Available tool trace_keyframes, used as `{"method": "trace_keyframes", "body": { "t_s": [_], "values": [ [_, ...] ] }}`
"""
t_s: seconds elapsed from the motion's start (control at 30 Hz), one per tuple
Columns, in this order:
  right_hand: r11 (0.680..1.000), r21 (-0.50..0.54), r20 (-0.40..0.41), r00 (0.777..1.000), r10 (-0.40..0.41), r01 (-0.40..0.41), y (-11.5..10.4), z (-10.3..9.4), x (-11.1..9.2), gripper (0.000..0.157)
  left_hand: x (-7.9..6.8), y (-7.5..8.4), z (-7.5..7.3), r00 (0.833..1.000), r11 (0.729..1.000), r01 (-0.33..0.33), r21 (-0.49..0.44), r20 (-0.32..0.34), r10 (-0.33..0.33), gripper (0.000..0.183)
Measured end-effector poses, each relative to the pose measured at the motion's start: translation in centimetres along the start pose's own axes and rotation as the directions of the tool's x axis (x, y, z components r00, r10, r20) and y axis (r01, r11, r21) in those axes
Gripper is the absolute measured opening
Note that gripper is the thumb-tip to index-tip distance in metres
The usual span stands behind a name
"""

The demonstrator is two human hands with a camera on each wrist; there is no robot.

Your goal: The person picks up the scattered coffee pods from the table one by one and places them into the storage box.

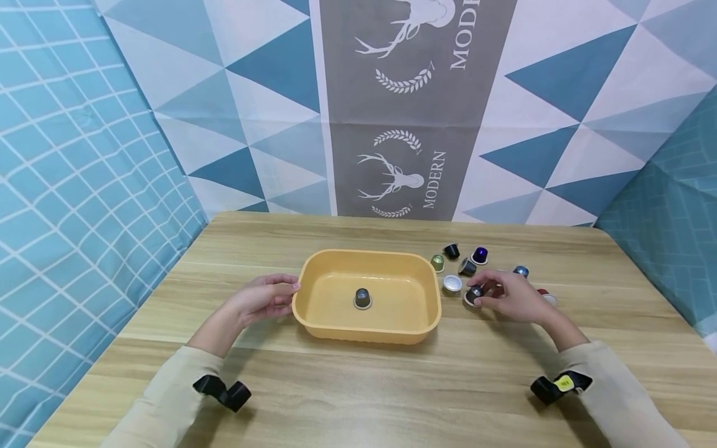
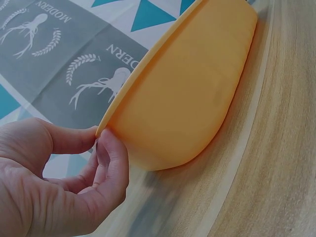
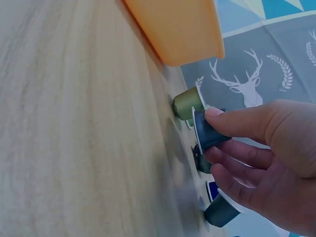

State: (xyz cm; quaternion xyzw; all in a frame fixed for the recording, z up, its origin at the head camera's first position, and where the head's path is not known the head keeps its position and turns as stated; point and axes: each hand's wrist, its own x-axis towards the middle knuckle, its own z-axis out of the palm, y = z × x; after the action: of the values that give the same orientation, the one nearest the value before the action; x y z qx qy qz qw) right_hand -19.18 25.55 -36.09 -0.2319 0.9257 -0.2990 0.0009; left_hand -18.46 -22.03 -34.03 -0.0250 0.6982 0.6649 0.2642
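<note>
A dark coffee capsule (image 1: 473, 295) is pinched between the thumb and fingers of my right hand (image 1: 512, 297), to the right of a yellow plastic basin (image 1: 366, 336). In the right wrist view the pinched capsule (image 3: 210, 131) has its pale rim toward the table; whether it touches the wood I cannot tell. My left hand (image 1: 269, 298) grips the basin's left rim, thumb on one side and fingers on the other, as the left wrist view shows. One dark capsule (image 1: 362, 298) stands on the basin's floor, rim down.
Several capsules lie right of the basin: a green one (image 1: 437, 263), a black one (image 1: 451, 251), a dark grey one (image 1: 467, 267), a blue one (image 1: 480, 255) and a white-lidded one (image 1: 452, 285). Behind the right hand are a light blue capsule (image 1: 521, 271) and a partly hidden red one (image 1: 542, 291).
</note>
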Motion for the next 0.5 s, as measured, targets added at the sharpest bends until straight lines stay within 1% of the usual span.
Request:
{"method": "trace_keyframes", "body": {
  "t_s": [0.27, 0.5],
  "values": [
    [1.000, 0.007, -0.017, 0.999, 0.031, -0.031, -0.72, -0.70, 0.05, 0.028, -0.06, 0.08, 0.04, 1.000, 1.000, -0.003, -0.001, 0.005, 0.003, 0.034],
    [0.999, 0.020, -0.034, 0.999, 0.027, -0.026, -0.94, -0.92, 0.41, 0.030, -0.12, 0.11, 0.01, 1.000, 1.000, 0.003, -0.004, 0.001, -0.003, 0.034]
  ]
}}
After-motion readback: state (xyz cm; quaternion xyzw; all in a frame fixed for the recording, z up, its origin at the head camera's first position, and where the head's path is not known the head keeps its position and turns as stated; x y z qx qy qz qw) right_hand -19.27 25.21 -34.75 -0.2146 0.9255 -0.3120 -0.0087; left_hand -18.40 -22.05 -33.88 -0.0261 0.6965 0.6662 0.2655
